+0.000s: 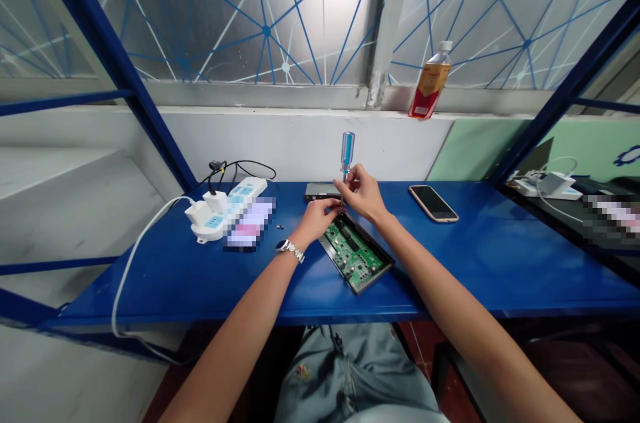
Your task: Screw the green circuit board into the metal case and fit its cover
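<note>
A screwdriver [347, 148] with a clear and blue handle stands almost upright over the far end of an open metal case. My right hand [367, 193] grips it low, around the bottom of the handle and the shaft. Beside the shaft's lower end, my left hand [320, 218] has its fingertips pinched together; what lies between them is hidden. Inside the case a green circuit board [357, 256] shows, its far end covered by my hands. Behind them lies a flat grey metal box or cover [315, 191], partly hidden.
Small screws or similar bits [280, 227] lie left of my left hand on the blue table [480, 256]. Farther left are a blurred-out phone-like object [251, 223] and a white power strip [243, 191] with cables. A phone [434, 202] lies right; a bottle [431, 83] stands on the ledge.
</note>
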`<state>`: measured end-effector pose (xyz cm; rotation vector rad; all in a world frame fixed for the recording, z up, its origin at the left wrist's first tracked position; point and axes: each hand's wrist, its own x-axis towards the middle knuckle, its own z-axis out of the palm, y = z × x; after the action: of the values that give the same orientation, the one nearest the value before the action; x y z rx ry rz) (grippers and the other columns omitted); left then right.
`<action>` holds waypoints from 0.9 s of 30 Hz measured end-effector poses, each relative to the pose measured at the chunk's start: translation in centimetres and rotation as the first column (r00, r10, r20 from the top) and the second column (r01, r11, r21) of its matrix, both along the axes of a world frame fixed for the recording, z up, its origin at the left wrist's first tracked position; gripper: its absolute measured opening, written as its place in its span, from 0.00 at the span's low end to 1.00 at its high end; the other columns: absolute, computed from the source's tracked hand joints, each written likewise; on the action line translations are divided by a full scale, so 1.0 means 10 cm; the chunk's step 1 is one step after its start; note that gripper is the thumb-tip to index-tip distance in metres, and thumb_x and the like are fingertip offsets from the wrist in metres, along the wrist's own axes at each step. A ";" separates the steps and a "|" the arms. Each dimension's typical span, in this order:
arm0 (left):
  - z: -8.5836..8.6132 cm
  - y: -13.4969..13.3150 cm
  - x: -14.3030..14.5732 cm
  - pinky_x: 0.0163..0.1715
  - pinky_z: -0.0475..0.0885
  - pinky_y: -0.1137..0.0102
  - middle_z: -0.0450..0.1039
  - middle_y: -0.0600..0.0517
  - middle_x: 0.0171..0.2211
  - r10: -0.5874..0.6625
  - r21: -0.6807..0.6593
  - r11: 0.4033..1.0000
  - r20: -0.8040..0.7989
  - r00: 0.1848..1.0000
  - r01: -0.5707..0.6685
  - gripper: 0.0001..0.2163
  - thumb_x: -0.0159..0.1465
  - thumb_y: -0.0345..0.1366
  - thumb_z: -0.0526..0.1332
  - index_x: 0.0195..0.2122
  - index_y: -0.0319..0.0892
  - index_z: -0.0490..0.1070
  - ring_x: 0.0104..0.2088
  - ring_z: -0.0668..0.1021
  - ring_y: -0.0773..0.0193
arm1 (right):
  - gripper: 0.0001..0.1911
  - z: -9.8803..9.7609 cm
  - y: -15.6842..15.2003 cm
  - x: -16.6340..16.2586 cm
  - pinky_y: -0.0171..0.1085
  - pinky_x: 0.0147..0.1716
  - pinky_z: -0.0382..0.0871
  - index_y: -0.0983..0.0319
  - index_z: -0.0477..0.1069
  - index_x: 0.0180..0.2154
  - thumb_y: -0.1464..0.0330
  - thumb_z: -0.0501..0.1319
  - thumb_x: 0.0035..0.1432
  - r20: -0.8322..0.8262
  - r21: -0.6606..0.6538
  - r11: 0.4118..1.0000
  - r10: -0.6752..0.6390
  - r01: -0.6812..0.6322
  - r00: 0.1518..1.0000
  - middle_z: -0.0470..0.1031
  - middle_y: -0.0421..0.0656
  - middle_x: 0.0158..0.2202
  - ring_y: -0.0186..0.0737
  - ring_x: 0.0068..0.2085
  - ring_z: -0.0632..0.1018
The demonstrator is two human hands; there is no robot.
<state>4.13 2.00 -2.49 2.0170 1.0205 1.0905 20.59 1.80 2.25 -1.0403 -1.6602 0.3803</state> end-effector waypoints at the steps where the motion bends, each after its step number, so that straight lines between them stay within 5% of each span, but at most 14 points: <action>1: 0.01 -0.01 0.00 0.51 0.75 0.62 0.85 0.46 0.43 0.006 -0.002 1.000 0.001 1.000 -0.006 0.09 0.65 0.37 0.64 0.41 0.40 0.83 0.44 0.83 0.53 | 0.21 0.03 -0.01 -0.02 0.35 0.28 0.63 0.56 0.59 0.31 0.51 0.66 0.60 -0.010 0.027 0.998 -0.061 0.061 0.998 0.68 0.34 0.25 0.34 0.24 0.69; 6: 0.01 -0.02 0.01 0.50 0.75 0.63 0.85 0.47 0.42 0.023 -0.011 1.000 -0.002 1.000 -0.023 0.09 0.66 0.37 0.64 0.41 0.41 0.84 0.43 0.84 0.55 | 0.25 0.14 -0.05 -0.08 0.36 0.29 0.61 0.57 0.57 0.25 0.50 0.64 0.61 0.000 0.121 0.964 -0.240 0.238 0.971 0.64 0.35 0.20 0.35 0.23 0.66; 14: 0.00 -0.02 0.02 0.46 0.76 0.65 0.85 0.48 0.42 0.041 -0.005 0.999 -0.015 0.999 -0.041 0.09 0.65 0.38 0.65 0.41 0.42 0.84 0.41 0.83 0.56 | 0.23 0.19 -0.06 -0.08 0.36 0.28 0.57 0.58 0.63 0.26 0.49 0.65 0.60 0.072 0.163 0.917 -0.380 0.365 0.922 0.72 0.40 0.22 0.37 0.25 0.70; 27: -0.02 -0.02 0.02 0.43 0.74 0.67 0.85 0.48 0.42 0.033 0.026 0.999 -0.038 0.999 -0.032 0.09 0.67 0.38 0.64 0.42 0.41 0.82 0.43 0.83 0.57 | 0.20 0.18 -0.04 0.01 0.36 0.27 0.63 0.57 0.62 0.30 0.50 0.62 0.64 0.002 0.135 0.990 -0.049 0.048 0.999 0.72 0.39 0.25 0.38 0.28 0.74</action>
<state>4.32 1.82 -2.65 2.0555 1.0681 1.0905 20.72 1.44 4.01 -0.9798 -1.6386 0.2300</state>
